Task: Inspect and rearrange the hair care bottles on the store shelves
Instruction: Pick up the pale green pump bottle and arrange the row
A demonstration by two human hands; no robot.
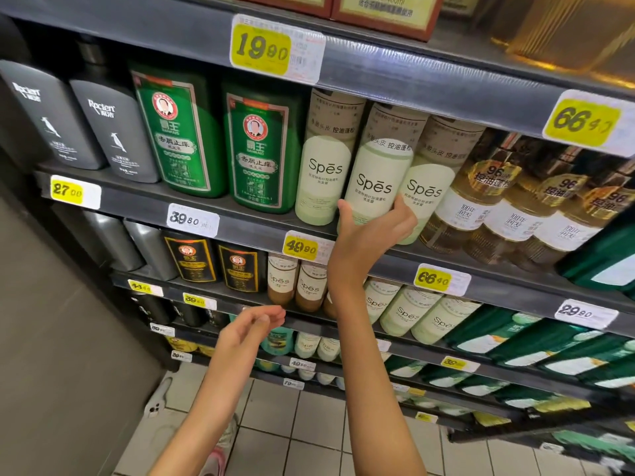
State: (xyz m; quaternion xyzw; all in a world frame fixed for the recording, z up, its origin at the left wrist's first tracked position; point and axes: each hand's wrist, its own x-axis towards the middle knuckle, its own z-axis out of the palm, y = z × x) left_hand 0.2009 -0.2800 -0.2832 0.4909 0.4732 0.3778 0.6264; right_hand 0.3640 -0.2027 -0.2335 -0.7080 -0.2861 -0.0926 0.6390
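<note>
Three pale green Spes bottles stand side by side on an upper shelf (pixel 254 231). My right hand (pixel 372 231) grips the base of the middle Spes bottle (pixel 376 173), thumb on its left side and fingers on its right. That bottle sits forward of the left Spes bottle (pixel 323 176) and the right Spes bottle (pixel 427 187). My left hand (pixel 252 326) hovers lower down in front of the shelves, fingers loosely curled, holding nothing.
Two green bottles (pixel 261 156) and two dark grey bottles (pixel 113 132) stand left of the Spes row; amber bottles (pixel 481 201) stand to its right. Lower shelves hold more Spes bottles (pixel 409 310), black bottles and green packs. A grey wall (pixel 51 338) closes the left side. Tiled floor lies below.
</note>
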